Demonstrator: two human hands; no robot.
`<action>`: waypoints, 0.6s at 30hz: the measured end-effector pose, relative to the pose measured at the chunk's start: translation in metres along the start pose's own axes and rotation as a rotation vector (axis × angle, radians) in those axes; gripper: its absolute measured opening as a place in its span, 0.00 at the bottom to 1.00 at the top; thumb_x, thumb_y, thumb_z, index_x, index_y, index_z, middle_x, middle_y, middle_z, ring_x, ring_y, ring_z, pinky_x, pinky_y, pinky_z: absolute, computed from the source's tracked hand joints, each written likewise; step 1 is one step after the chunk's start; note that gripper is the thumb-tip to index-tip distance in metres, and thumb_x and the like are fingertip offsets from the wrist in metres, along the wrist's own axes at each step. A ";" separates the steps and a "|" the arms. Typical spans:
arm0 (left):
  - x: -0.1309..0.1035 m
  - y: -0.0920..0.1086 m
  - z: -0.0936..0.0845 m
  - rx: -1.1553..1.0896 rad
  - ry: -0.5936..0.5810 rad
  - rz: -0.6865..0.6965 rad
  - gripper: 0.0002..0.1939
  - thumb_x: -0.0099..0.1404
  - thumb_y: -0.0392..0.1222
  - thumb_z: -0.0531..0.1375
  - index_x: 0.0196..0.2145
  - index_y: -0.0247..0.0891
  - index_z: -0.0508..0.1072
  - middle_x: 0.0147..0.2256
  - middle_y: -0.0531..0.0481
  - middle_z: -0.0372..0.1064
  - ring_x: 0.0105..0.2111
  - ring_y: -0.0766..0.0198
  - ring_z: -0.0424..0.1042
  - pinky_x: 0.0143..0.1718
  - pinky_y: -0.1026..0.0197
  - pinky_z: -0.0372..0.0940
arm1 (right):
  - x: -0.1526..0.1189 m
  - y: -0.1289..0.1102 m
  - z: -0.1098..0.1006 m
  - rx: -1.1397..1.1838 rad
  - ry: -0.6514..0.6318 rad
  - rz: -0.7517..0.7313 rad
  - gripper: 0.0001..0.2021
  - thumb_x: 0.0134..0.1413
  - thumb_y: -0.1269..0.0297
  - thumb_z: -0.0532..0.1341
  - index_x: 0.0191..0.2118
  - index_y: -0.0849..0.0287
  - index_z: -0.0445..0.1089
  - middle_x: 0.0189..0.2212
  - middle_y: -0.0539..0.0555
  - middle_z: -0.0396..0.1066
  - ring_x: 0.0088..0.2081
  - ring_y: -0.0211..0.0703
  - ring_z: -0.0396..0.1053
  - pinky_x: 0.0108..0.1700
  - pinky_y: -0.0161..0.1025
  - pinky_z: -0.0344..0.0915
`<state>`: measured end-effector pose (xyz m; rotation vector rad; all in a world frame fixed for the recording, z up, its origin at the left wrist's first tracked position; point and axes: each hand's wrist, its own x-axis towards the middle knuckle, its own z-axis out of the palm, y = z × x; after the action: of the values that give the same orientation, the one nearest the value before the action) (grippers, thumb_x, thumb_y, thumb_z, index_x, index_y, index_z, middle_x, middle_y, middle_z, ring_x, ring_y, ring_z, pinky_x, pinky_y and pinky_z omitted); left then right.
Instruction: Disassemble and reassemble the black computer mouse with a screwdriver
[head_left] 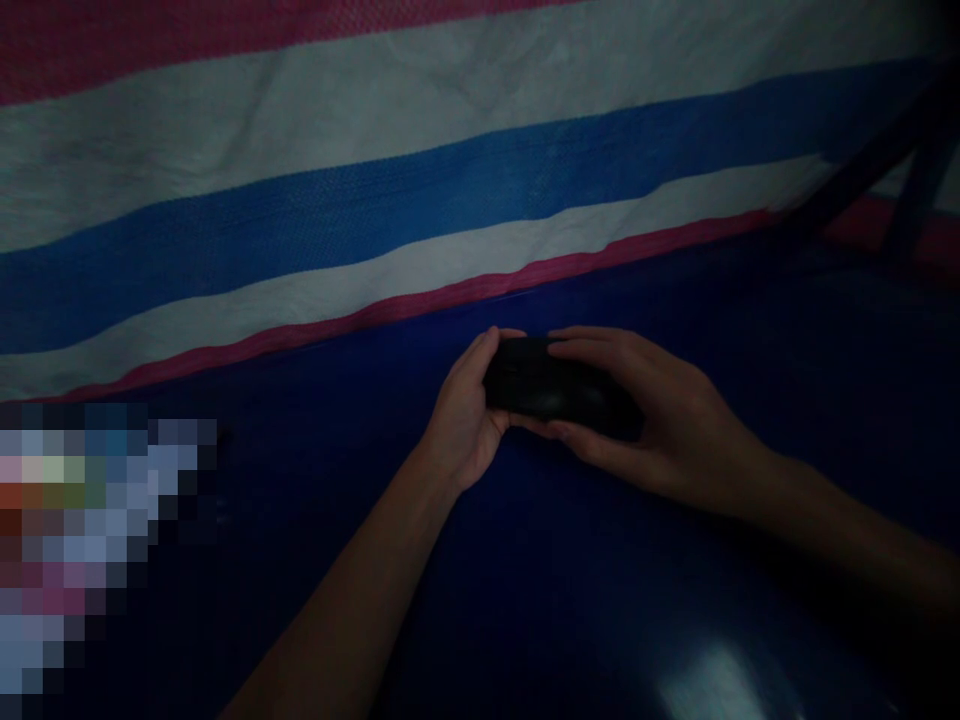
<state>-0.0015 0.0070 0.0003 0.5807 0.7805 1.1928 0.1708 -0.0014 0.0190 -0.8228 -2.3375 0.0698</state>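
A dark, rounded object like a computer mouse [559,385] is held between both hands over a dark blue surface [540,580]. My left hand [470,410] grips its left end, with the thumb at the upper edge and fingers passing underneath. From the right, my right hand [645,410] holds the other end, fingers along the far edge and thumb on the near side. The scene is dim, so details on the object are hard to make out.
Behind the surface hangs a striped sheet [337,210] in red, white and blue. Dark bars [862,160] stand at the upper right. A pixelated, bright patch [82,540] covers the lower left.
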 end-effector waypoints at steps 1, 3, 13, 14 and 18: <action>0.000 0.000 0.000 0.001 0.004 -0.003 0.11 0.66 0.45 0.53 0.36 0.35 0.70 0.31 0.48 0.68 0.25 0.64 0.72 0.16 0.65 0.69 | 0.000 0.000 0.000 0.004 -0.001 0.005 0.22 0.55 0.59 0.61 0.52 0.67 0.64 0.50 0.67 0.70 0.50 0.53 0.71 0.49 0.47 0.70; 0.000 0.001 0.001 0.001 0.010 -0.009 0.11 0.66 0.45 0.53 0.35 0.35 0.70 0.31 0.48 0.68 0.24 0.64 0.71 0.16 0.65 0.68 | 0.000 0.000 0.001 0.011 -0.001 0.015 0.21 0.55 0.59 0.61 0.52 0.65 0.64 0.50 0.66 0.70 0.50 0.53 0.71 0.49 0.48 0.70; 0.000 -0.001 -0.001 -0.020 -0.018 -0.010 0.11 0.66 0.46 0.54 0.34 0.36 0.71 0.30 0.49 0.69 0.25 0.66 0.71 0.19 0.66 0.70 | 0.001 -0.001 0.000 0.050 -0.019 0.025 0.21 0.55 0.60 0.61 0.53 0.62 0.62 0.51 0.66 0.68 0.49 0.52 0.71 0.47 0.48 0.71; 0.000 -0.001 -0.001 -0.017 -0.021 -0.014 0.11 0.66 0.46 0.54 0.34 0.36 0.71 0.30 0.49 0.69 0.25 0.66 0.71 0.19 0.66 0.70 | 0.001 -0.001 0.000 0.050 -0.016 0.022 0.21 0.55 0.60 0.61 0.53 0.63 0.62 0.51 0.66 0.69 0.49 0.52 0.71 0.46 0.48 0.71; 0.001 0.001 0.000 -0.016 -0.023 -0.019 0.12 0.66 0.45 0.54 0.34 0.35 0.72 0.30 0.48 0.69 0.25 0.66 0.71 0.19 0.66 0.69 | 0.000 -0.001 0.001 0.059 -0.013 0.024 0.22 0.55 0.60 0.61 0.53 0.66 0.62 0.50 0.67 0.68 0.50 0.51 0.71 0.47 0.46 0.71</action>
<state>-0.0019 0.0078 0.0008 0.5715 0.7548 1.1722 0.1695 -0.0018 0.0187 -0.8239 -2.3268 0.1542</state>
